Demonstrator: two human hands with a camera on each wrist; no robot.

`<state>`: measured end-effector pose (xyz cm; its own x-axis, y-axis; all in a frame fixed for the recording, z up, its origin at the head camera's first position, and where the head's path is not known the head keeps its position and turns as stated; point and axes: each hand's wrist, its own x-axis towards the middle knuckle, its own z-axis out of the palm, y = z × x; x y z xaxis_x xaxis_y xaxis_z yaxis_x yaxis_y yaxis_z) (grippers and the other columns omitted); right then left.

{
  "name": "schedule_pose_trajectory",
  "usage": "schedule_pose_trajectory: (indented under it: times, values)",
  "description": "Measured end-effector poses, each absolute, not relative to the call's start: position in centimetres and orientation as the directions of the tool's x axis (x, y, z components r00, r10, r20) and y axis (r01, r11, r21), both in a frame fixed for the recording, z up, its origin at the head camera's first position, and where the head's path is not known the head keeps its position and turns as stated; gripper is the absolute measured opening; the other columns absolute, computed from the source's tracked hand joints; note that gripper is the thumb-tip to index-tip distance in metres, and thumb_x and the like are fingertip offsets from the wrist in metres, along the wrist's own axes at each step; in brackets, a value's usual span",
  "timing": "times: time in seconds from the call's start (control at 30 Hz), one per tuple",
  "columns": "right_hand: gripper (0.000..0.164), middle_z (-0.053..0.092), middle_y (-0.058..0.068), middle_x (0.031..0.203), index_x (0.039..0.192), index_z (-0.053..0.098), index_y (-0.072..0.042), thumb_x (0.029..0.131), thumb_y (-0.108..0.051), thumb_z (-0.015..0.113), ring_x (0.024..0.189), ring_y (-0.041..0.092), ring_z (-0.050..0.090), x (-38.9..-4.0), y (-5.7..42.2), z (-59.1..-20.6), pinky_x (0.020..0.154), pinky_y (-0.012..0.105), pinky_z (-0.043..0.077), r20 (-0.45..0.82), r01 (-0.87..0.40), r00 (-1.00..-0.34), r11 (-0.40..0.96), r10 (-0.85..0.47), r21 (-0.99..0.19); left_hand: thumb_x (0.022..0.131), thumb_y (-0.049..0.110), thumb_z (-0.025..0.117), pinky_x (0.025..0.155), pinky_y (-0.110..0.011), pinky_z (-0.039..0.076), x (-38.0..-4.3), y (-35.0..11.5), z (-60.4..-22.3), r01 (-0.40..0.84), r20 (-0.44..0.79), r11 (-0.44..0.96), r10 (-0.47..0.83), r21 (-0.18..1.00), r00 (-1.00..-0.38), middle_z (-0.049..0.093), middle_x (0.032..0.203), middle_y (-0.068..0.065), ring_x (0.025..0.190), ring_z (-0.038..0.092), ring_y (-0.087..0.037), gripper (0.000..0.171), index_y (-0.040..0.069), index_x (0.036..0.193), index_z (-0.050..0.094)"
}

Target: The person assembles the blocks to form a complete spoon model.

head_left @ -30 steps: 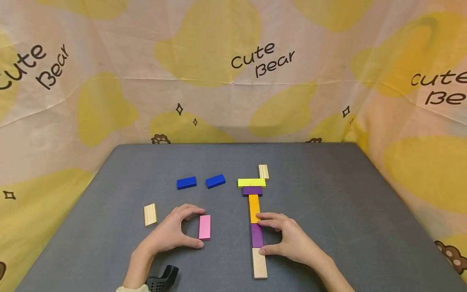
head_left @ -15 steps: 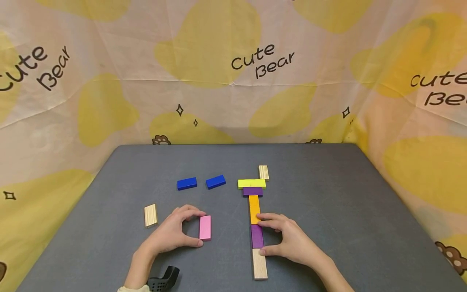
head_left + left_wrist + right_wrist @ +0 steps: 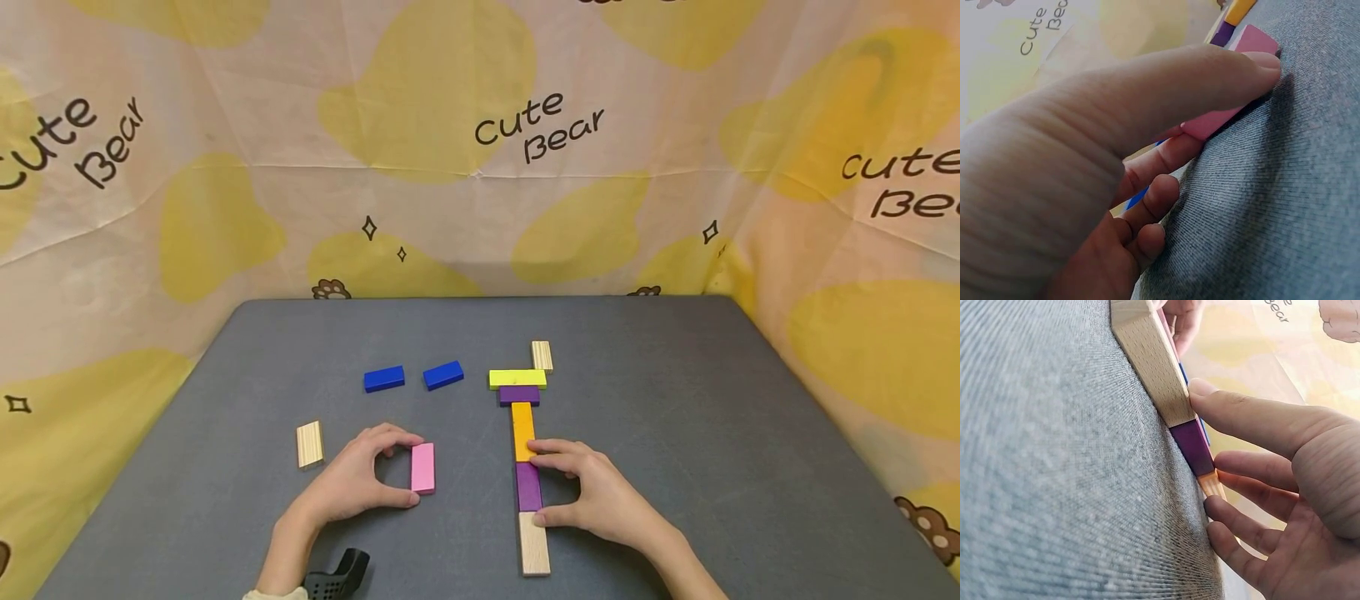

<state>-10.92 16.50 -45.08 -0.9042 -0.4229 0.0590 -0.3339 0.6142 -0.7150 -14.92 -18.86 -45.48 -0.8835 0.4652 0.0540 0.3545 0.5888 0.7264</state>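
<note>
My left hand (image 3: 360, 471) pinches a pink wooden block (image 3: 423, 468) lying flat on the table, with the thumb at its near end and a fingertip at its far end. In the left wrist view, the thumb covers part of the pink block (image 3: 1254, 41). My right hand (image 3: 592, 483) rests on a row of blocks laid end to end. Its thumb touches the plain wood block (image 3: 535, 550) and its fingertips touch the orange block (image 3: 522, 425), spanning the purple block (image 3: 528, 486) between them. In the right wrist view, its fingers (image 3: 1254, 469) are loosely bent beside the purple block (image 3: 1192, 447).
Beyond the orange block, a second purple block (image 3: 520, 396) and a yellow-green block (image 3: 517, 379) lie crosswise. Behind them is a striped wood block (image 3: 542, 355). Two blue blocks (image 3: 384, 378) lie at the back left, and another striped block (image 3: 309, 444) sits left of my left hand.
</note>
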Motion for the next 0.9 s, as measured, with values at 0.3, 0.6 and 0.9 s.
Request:
schedule_pose_trajectory:
  times: [0.3,0.6,0.9]
  values:
    - [0.066,0.053,-0.011,0.138,0.126,0.069,-0.013,0.07,-0.043,0.088,0.127,0.02,0.046,-11.0,16.7,-45.2,0.101,0.051,0.039,0.029,-0.31,-0.907,0.62,-0.42,-0.721,0.067,0.04,0.091,0.085,-0.034,0.046,-15.2,-18.5,-45.8,0.339,0.079,0.58,0.427,0.741,-0.901,0.059,0.116,0.012,0.098,0.053,-0.015,0.062,0.025,0.121,0.066]
    - [0.065,0.053,-0.011,0.138,0.126,0.069,-0.012,0.07,-0.04,0.089,0.127,0.019,0.046,-10.9,16.8,-45.2,0.101,0.05,0.039,0.036,-0.318,-0.907,0.627,-0.42,-0.711,0.067,0.033,0.093,0.081,-0.034,0.048,-16.4,-15.8,-45.3,0.373,0.184,0.515,0.38,0.772,-0.907,0.058,0.115,0.014,0.101,0.054,-0.019,0.062,0.03,0.122,0.065]
    - [0.066,0.053,-0.014,0.137,0.126,0.069,-0.014,0.07,-0.042,0.089,0.126,0.017,0.047,-10.9,16.7,-45.1,0.101,0.049,0.04,0.037,-0.319,-0.907,0.625,-0.42,-0.712,0.07,0.03,0.091,0.089,-0.046,0.049,-21.4,-13.4,-43.1,0.429,0.236,0.568,0.383,0.703,-0.893,0.057,0.124,0.003,0.112,0.051,-0.028,0.064,0.021,0.127,0.065]
